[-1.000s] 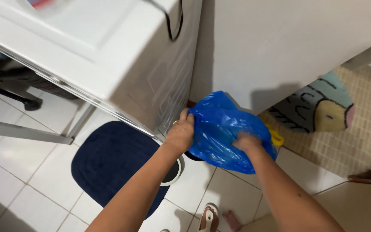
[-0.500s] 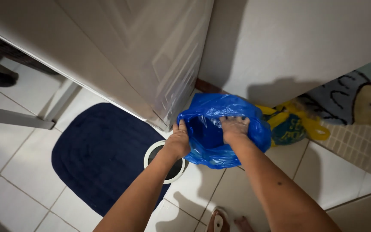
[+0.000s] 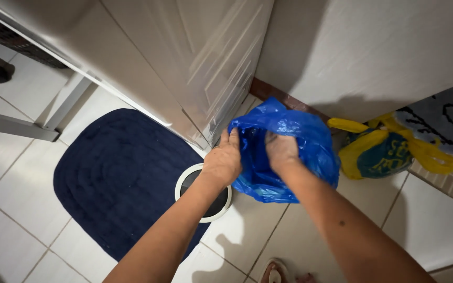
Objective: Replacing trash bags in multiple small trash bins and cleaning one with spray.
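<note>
down at floor level in the head view, the left hand (image 3: 222, 161) and the right hand (image 3: 280, 150) both grasp the mouth of a blue plastic bag (image 3: 310, 144), each pinching one side of the rim and holding it apart so the dark inside shows. the bag hangs in the air beside the corner of a white appliance (image 3: 184, 68), just above a small round bin with a white rim (image 3: 183, 184) that stands on the tiled floor (image 3: 17, 178) at the edge of a dark blue mat (image 3: 116, 173). judging by this, the bag is open and spread but not yet seated: its bottom is beside the bin, not inside it, and no rim is folded over the edge. whether anything lies in the bag cannot be told. a yellow and green bag (image 3: 381, 149) sits against the wall to the right, well apart.
</note>
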